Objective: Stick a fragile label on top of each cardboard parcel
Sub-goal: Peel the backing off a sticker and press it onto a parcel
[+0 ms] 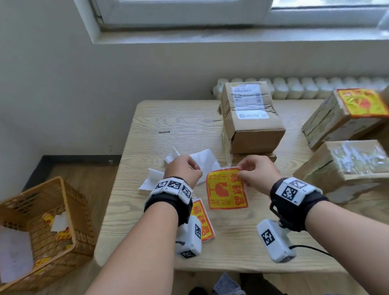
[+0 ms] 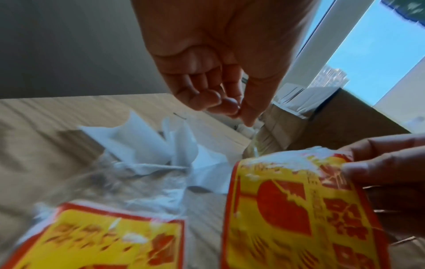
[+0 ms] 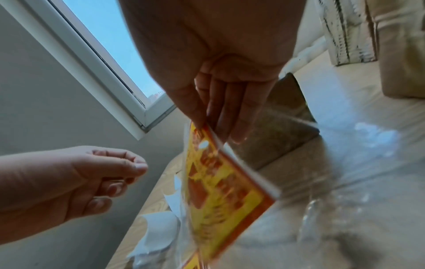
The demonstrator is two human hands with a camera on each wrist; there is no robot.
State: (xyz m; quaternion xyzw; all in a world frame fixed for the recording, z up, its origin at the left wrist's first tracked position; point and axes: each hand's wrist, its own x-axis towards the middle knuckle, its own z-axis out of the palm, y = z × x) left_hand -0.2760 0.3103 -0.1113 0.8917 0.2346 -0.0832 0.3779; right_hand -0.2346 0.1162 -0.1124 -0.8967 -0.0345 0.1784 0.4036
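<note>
Now our right hand (image 1: 253, 172) pinched a fragile label (image 1: 225, 190), our left hand (image 1: 184, 170) curled up empty, so next we needed a bare parcel (image 1: 252, 125)

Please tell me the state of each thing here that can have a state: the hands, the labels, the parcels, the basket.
Right hand: pinches the top edge of a label.
Left hand: fingers curled, holding nothing.
Held label: off the table, backing seemingly on.
Label pack: lying on the table.
Stacked parcel: unlabelled top.
Right parcel: labelled.
Backing papers: peeled, crumpled.
Basket: holds scraps.
</note>
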